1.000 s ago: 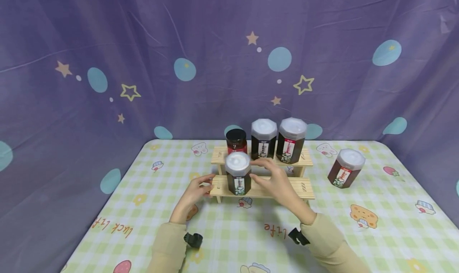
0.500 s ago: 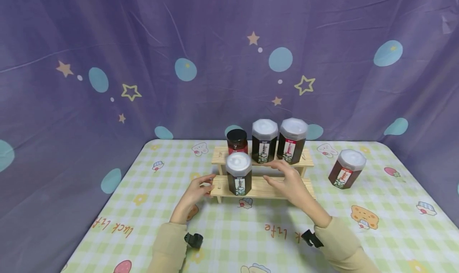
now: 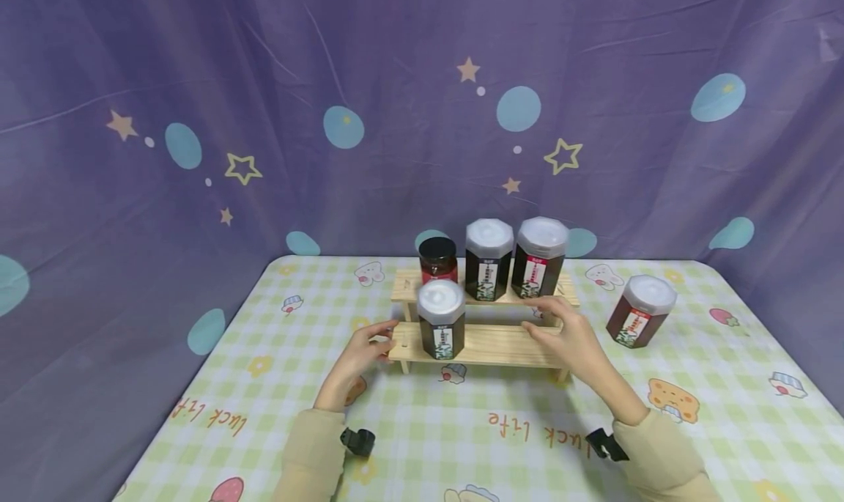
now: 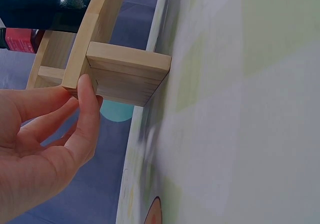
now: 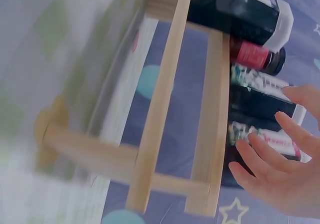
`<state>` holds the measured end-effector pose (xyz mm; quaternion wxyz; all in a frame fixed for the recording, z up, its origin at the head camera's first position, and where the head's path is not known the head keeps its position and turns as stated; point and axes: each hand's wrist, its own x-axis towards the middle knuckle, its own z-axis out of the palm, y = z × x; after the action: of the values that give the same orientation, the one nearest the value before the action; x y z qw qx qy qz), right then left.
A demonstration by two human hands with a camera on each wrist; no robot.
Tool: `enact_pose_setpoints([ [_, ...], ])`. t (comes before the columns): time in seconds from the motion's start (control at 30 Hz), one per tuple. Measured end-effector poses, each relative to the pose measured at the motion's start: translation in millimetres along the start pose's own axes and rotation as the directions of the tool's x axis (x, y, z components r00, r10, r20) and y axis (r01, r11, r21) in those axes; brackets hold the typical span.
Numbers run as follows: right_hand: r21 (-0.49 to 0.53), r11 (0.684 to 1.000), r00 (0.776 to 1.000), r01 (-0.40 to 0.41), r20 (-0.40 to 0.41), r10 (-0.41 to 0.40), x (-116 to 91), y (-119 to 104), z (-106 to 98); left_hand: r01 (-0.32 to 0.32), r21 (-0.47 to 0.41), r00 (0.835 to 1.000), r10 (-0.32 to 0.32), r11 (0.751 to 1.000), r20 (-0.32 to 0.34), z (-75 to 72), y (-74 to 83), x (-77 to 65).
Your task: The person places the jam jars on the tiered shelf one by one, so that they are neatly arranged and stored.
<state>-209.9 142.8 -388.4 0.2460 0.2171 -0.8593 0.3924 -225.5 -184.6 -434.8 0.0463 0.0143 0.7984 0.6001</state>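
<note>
A two-tier wooden rack [image 3: 501, 347] stands on the table. My left hand [image 3: 360, 352] pinches the left end of its lower board between thumb and fingers, seen close in the left wrist view. A dark jar with a white lid [image 3: 442, 323] is upright at the left of that lower board. Over the rack's right end, my right hand [image 3: 572, 339] holds nothing, its fingers spread and relaxed. The upper board carries a smaller black-lidded jar [image 3: 438, 259], a white-lidded jar with a dark label [image 3: 489, 260] and one with a red label [image 3: 539, 259].
Another white-lidded jar [image 3: 641, 311], reddish brown, stands on the table right of the rack. A checked cloth [image 3: 461, 443] covers the table. Behind it hangs a purple curtain [image 3: 409, 62] with stars and blue ovals.
My right hand has let go of the jar on the lower board and moved right along the rack. That jar stays in place; my left hand keeps its hold on the rack's end.
</note>
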Motion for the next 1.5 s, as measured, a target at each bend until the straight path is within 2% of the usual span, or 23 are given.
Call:
enact_pose_setpoints([
  [0.33, -0.049, 0.997, 0.998, -0.052, -0.043, 0.05, -9.9, 19.3, -23.1, 0.018, -0.003, 1.0, -0.018, 1.0, 0.013, 0.1, -0.2, -1.3],
  [0.5, -0.056, 0.994, 0.995, -0.094, -0.026, 0.093, -12.8, 27.8, -35.1, 0.033, -0.004, 0.999, -0.033, 0.999, 0.011, 0.2, -0.2, -0.7],
  [0.6, -0.092, 0.99, 0.994, -0.111, -0.034, 0.108, -13.7, 34.1, -41.7, 0.026, -0.009, 1.0, -0.026, 1.0, 0.01, 0.2, -1.0, 0.5],
  [0.73, -0.156, 0.983, 0.994, -0.095, -0.074, 0.085, -14.4, 43.2, -49.8, 0.015, -0.019, 1.0, -0.015, 1.0, 0.014, -0.1, -0.6, 1.2],
  [0.87, -0.178, 0.978, 0.991, -0.11, -0.093, 0.094, -15.3, 49.5, -56.6, 0.016, -0.031, 0.999, -0.015, 0.999, 0.033, -1.1, 6.1, -3.3],
  [1.07, -0.17, 0.972, 0.986, -0.162, -0.065, 0.153, -16.2, 53.3, -65.9, 0.006, -0.016, 0.998, -0.005, 1.0, 0.064, -1.2, 20.9, -13.6],
  [1.17, -0.149, 0.97, 0.981, -0.192, -0.049, 0.187, -16.3, 54.4, -71.2, 0.003, -0.02, 0.998, -0.002, 1.0, 0.059, -1.3, 18.1, -11.5],
  [1.3, -0.139, 0.965, 0.975, -0.221, -0.053, 0.216, -16.4, 55.8, -77.4, 0.001, -0.026, 0.999, 0.001, 1.0, 0.04, -1.2, 6.4, -4.5],
  [1.5, -0.161, 0.967, 0.979, -0.199, -0.075, 0.189, -14.9, 60.2, -84.5, 0.018, -0.017, 1.0, -0.017, 1.0, 0.02, -0.7, -1.8, 0.5],
])
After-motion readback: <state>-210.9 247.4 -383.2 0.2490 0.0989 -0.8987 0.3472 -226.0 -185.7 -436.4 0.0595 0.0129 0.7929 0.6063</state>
